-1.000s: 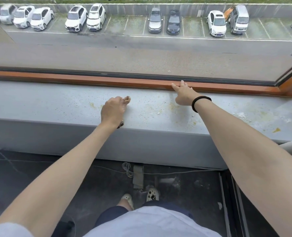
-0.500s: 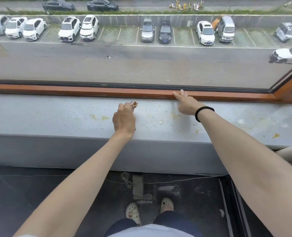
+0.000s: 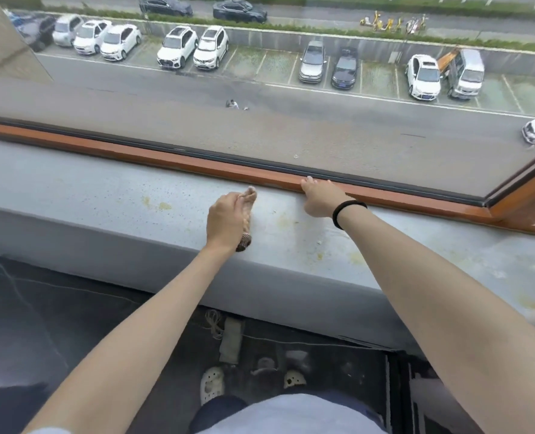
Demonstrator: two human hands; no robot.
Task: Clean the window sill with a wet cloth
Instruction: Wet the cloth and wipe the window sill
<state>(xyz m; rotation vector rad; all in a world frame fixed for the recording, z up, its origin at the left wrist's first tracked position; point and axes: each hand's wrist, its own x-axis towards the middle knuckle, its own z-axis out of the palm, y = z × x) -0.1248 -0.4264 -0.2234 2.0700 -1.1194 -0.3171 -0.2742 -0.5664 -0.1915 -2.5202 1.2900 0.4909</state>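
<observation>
The grey window sill [image 3: 87, 189] runs across the view, speckled with dirt and yellowish stains [image 3: 158, 204]. My left hand [image 3: 225, 220] grips a small bunched brownish cloth [image 3: 245, 244] and presses it on the sill's middle. One end of the cloth sticks out past my fingers, the other below my wrist. My right hand [image 3: 319, 198], with a black band on the wrist, rests at the back of the sill. Its fingertips touch the orange window frame [image 3: 134, 153], a little to the right of the cloth.
The window pane [image 3: 291, 136] rises behind the frame, with a street and parked cars far below. A second orange frame [image 3: 523, 195] angles in at the right. Under the sill, a dark floor holds a cable [image 3: 213, 321] and my feet in light shoes.
My left hand has slid the cloth rightward along the sill, closer to my right hand. My right hand has kept its place on the frame.
</observation>
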